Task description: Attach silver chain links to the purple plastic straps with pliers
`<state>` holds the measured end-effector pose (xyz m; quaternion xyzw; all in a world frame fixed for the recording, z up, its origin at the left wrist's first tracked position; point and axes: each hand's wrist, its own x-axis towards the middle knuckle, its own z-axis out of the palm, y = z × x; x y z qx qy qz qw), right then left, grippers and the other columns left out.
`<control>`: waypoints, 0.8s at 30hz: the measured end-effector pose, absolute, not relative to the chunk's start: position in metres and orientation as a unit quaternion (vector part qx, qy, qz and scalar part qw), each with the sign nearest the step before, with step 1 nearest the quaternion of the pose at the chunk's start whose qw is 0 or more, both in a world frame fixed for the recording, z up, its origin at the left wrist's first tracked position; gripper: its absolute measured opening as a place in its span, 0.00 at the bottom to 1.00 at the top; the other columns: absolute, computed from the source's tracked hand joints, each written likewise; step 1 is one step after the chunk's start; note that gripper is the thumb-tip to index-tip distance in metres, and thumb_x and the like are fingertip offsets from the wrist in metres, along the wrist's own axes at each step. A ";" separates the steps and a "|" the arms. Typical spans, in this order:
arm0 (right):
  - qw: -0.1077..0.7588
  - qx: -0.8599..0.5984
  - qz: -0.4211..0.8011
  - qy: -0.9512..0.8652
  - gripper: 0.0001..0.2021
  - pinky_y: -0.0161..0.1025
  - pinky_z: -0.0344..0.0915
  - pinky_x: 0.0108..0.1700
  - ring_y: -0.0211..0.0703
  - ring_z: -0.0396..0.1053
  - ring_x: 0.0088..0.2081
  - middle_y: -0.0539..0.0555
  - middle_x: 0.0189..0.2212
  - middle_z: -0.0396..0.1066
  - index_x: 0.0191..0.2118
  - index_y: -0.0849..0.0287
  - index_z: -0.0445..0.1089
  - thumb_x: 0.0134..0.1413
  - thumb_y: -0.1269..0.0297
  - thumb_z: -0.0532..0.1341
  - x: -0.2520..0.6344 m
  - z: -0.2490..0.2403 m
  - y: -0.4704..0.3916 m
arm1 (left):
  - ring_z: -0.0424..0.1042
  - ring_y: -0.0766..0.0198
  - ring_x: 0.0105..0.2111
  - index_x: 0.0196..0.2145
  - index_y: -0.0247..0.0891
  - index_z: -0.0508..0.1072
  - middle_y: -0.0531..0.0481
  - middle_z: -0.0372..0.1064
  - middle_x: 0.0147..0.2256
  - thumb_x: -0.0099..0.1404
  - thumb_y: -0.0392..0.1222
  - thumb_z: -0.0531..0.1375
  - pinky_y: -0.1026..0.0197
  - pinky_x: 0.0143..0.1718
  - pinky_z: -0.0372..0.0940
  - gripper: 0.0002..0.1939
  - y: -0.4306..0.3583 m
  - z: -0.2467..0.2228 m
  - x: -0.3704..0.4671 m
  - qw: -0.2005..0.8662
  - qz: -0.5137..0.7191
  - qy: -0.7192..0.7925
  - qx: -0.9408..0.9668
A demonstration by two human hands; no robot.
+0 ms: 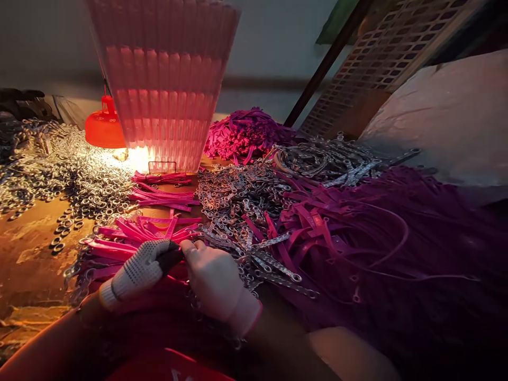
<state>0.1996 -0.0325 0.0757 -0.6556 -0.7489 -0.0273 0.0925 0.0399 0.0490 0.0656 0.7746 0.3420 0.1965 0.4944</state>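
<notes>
My left hand (145, 267), in a white dotted glove with dark fingertips, is closed in a pinch at the lower centre. Against its fingertips is my right hand (214, 278), in a plain white glove, its fingers also pressed together. What they pinch is too small and hidden to name. Pink straps (135, 233) lie spread just behind and left of my left hand. Beside my right hand, flat metal chains (273, 264) with ringed ends lie in a loose pile. A large heap of purple straps (337, 227) stretches off to the right.
A red lamp (103, 127) hangs lit above a heap of metal rings (93, 185) at the left. A ribbed translucent panel (166, 100) stands behind the pink bundles. Farther back are a purple strap pile (246, 135) and a white sack (448, 116) at right.
</notes>
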 end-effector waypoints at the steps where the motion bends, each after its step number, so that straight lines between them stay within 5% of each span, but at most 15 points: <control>1: 0.100 -0.654 -0.032 -0.749 0.13 0.36 0.52 0.28 0.42 0.70 0.28 0.57 0.32 0.73 0.50 0.61 0.69 0.63 0.73 0.53 0.199 0.073 -0.032 | 0.69 0.64 0.30 0.34 0.36 0.76 0.48 0.75 0.31 0.62 0.37 0.57 0.65 0.33 0.63 0.07 0.050 0.063 0.040 0.464 0.196 0.321 0.802; 4: 0.153 -0.670 -0.018 -0.726 0.14 0.36 0.55 0.31 0.43 0.71 0.31 0.57 0.34 0.74 0.51 0.60 0.69 0.65 0.72 0.52 0.200 0.068 -0.030 | 0.72 0.59 0.39 0.40 0.36 0.77 0.46 0.77 0.40 0.59 0.32 0.56 0.60 0.44 0.66 0.14 0.051 0.054 0.040 0.459 0.202 0.294 0.813; 10: 0.167 -0.670 0.094 -0.717 0.21 0.37 0.58 0.35 0.47 0.74 0.39 0.57 0.41 0.77 0.60 0.59 0.62 0.63 0.65 0.58 0.202 0.080 -0.029 | 0.65 0.67 0.26 0.30 0.34 0.74 0.50 0.72 0.27 0.66 0.47 0.57 0.66 0.27 0.60 0.14 0.040 0.053 0.039 0.511 0.238 0.383 0.732; 16: 0.119 -0.673 0.086 -0.725 0.08 0.39 0.47 0.28 0.44 0.74 0.29 0.54 0.28 0.78 0.40 0.60 0.69 0.63 0.63 0.56 0.206 0.063 -0.029 | 0.63 0.66 0.26 0.27 0.35 0.73 0.51 0.70 0.25 0.66 0.45 0.56 0.66 0.28 0.57 0.14 0.034 0.047 0.038 0.420 0.220 0.376 0.797; 24: 0.129 -0.593 -0.015 -0.795 0.06 0.40 0.42 0.26 0.43 0.71 0.23 0.54 0.22 0.74 0.35 0.61 0.65 0.61 0.66 0.54 0.212 0.040 -0.035 | 0.70 0.61 0.31 0.30 0.37 0.77 0.49 0.76 0.30 0.61 0.34 0.56 0.64 0.34 0.62 0.09 0.046 0.057 0.042 0.435 0.142 0.311 0.833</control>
